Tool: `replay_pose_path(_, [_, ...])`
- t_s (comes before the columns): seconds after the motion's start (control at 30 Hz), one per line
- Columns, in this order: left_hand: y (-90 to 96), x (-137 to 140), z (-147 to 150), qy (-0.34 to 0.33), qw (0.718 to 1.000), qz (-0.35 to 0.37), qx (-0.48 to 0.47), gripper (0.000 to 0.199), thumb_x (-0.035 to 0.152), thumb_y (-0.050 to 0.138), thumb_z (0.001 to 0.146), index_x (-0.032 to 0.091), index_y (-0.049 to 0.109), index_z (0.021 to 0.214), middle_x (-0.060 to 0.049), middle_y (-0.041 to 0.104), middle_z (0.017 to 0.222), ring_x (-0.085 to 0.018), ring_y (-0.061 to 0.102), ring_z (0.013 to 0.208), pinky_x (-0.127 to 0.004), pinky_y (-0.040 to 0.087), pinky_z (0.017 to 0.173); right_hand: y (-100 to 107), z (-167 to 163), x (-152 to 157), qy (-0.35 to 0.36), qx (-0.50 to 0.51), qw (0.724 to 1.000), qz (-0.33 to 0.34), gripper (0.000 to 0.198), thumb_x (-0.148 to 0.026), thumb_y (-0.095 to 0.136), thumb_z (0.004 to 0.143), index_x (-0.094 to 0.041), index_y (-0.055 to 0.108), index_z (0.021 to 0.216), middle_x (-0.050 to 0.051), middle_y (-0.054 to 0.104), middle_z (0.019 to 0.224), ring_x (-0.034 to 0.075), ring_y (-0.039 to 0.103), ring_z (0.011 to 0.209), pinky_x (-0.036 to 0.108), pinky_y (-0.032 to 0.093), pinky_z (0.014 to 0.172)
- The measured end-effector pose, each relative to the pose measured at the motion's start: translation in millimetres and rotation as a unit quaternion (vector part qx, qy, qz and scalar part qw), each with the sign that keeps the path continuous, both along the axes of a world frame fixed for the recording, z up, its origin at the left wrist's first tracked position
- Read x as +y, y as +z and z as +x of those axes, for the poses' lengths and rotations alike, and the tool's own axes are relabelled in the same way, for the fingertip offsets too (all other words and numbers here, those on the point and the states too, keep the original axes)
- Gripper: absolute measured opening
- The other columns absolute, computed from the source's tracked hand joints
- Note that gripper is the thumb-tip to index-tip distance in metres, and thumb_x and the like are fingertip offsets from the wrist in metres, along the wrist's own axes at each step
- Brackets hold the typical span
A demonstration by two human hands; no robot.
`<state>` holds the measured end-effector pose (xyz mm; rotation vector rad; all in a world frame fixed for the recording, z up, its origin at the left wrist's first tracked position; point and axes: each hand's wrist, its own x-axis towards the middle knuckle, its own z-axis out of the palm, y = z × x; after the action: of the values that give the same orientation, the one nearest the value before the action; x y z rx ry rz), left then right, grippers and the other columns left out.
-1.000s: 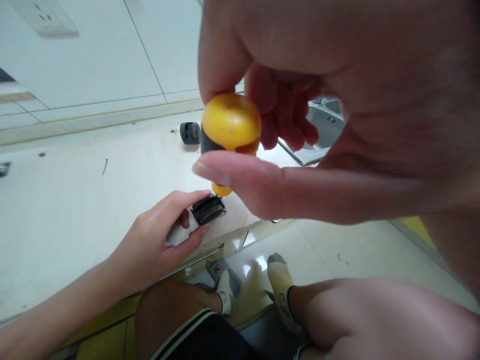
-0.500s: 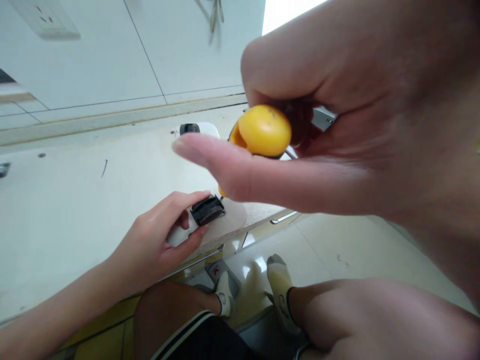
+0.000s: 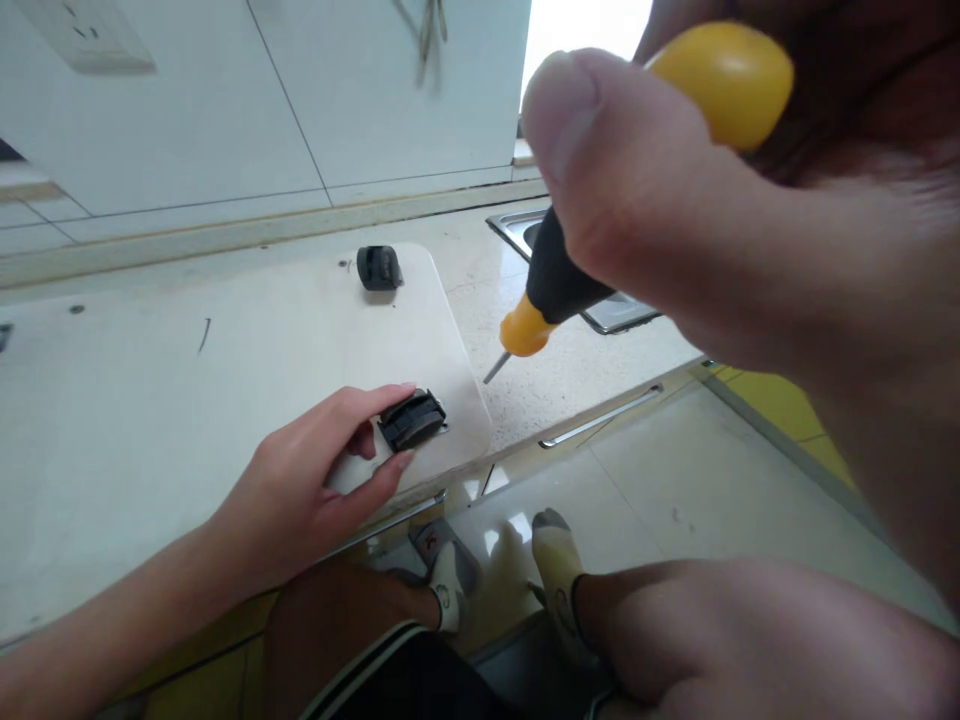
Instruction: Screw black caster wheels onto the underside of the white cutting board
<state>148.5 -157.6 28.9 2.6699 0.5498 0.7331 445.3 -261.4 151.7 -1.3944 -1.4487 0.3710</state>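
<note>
My left hand (image 3: 330, 450) pinches a black caster wheel (image 3: 414, 420) between thumb and fingers. The caster sits at the near right corner of a white board (image 3: 285, 350), with a bit of its metal plate showing at its right side. A yellow and black screwdriver (image 3: 559, 275) is held in my right hand (image 3: 697, 200), close to the camera. Its short metal tip points down and left, apart from the caster and just past the board's right edge. A second black caster (image 3: 379, 268) stands at the board's far right corner.
The board lies on a speckled countertop (image 3: 517, 390). Behind the screwdriver is a steel sink (image 3: 626, 312). A cabinet handle (image 3: 600, 415) runs below the counter's front edge. Screw heads and a dark mark show on the board. A wall socket (image 3: 88, 38) is at upper left.
My right hand has drawn the screwdriver up and right, away from the caster, and tilted it so its shaft shows. The left hand has stayed on the caster.
</note>
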Motion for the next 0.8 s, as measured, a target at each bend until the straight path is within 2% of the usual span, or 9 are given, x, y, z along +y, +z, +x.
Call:
replay_pose_path(0.17, [-0.2,0,1,-0.005,1.000,0.011,-0.006,0.045,0.030,0.069,0.108,0.028,0.058,0.151,0.001,0.069,0.096,-0.013,0.069,0.077,-0.024,0.058,0.075,8,19,-7,-0.019,0.002,1.000,0.016,0.036,-0.067,0.088,0.086,-0.034,0.075,0.091,0.002,0.066,0.075,0.026,0.075,0.095,0.031,0.052,0.060])
replay_pose_path(0.27, [-1.9,0,1,-0.008,1.000,0.015,-0.016,0.044,0.031,0.069,0.108,0.028,0.058,0.151,0.000,0.070,0.099,-0.013,0.069,0.077,-0.025,0.058,0.076,14,12,-12,-0.075,-0.052,0.991,0.101,0.037,-0.058,0.088,0.089,-0.031,0.066,0.075,0.002,0.055,0.072,0.023,0.068,0.086,0.032,0.047,0.059])
replay_pose_path(0.37, [-4.0,0,1,-0.012,0.999,0.028,-0.026,0.044,0.032,0.068,0.109,0.028,0.059,0.152,-0.001,0.074,0.104,-0.014,0.070,0.078,-0.026,0.059,0.077,4,7,-12,-0.122,-0.046,0.980,0.151,0.048,-0.047,0.084,0.095,-0.028,0.053,0.065,0.001,0.049,0.071,0.017,0.057,0.070,0.032,0.040,0.056])
replay_pose_path(0.43, [-5.2,-1,2,-0.010,0.999,0.047,-0.023,0.046,0.032,0.067,0.110,0.027,0.056,0.154,-0.004,0.076,0.110,-0.016,0.073,0.083,-0.028,0.061,0.080,-14,7,-8,-0.108,0.081,0.987,0.086,0.049,-0.047,0.085,0.093,-0.026,0.048,0.068,-0.002,0.055,0.069,0.012,0.051,0.059,0.029,0.035,0.049])
replay_pose_path(0.47, [-5.7,-2,2,-0.006,0.998,0.062,-0.022,0.049,0.032,0.067,0.110,0.027,0.054,0.157,-0.006,0.077,0.116,-0.018,0.075,0.087,-0.030,0.062,0.083,-25,8,-5,-0.105,0.168,0.980,0.023,0.050,-0.047,0.087,0.090,-0.026,0.046,0.071,-0.003,0.054,0.067,0.012,0.051,0.056,0.027,0.033,0.046])
replay_pose_path(0.57, [-6.2,-8,-4,0.007,0.992,0.126,-0.026,0.062,0.036,0.069,0.108,0.024,0.046,0.164,-0.014,0.075,0.136,-0.024,0.078,0.100,-0.037,0.065,0.089,-61,6,6,-0.112,0.262,0.952,-0.115,0.038,-0.045,0.080,0.094,-0.026,0.050,0.083,-0.005,0.057,0.066,0.011,0.054,0.054,0.023,0.032,0.044])
replay_pose_path(0.67, [-5.8,-16,-29,0.033,0.982,0.183,-0.036,0.065,0.036,0.073,0.105,0.023,0.047,0.163,-0.017,0.073,0.141,-0.027,0.079,0.102,-0.038,0.066,0.088,-90,-3,12,-0.086,0.293,0.926,-0.221,0.025,-0.042,0.073,0.101,-0.021,0.062,0.093,-0.003,0.058,0.068,0.009,0.051,0.053,0.022,0.032,0.045])
replay_pose_path(0.73, [-6.8,-21,-58,0.076,0.976,0.198,-0.042,0.056,0.033,0.074,0.105,0.026,0.053,0.157,-0.013,0.077,0.133,-0.026,0.079,0.096,-0.037,0.064,0.086,-102,-12,12,-0.064,0.299,0.909,-0.283,0.027,-0.043,0.072,0.105,-0.017,0.067,0.101,-0.004,0.057,0.071,0.007,0.049,0.054,0.020,0.033,0.046])
replay_pose_path(0.8, [-10.8,-26,-95,0.134,0.972,0.190,-0.029,0.042,0.031,0.073,0.104,0.030,0.061,0.144,-0.006,0.079,0.119,-0.024,0.077,0.087,-0.038,0.062,0.085,-109,-22,10,-0.052,0.299,0.893,-0.331,0.032,-0.047,0.071,0.108,-0.016,0.069,0.109,-0.004,0.062,0.081,0.007,0.052,0.059,0.019,0.043,0.051])
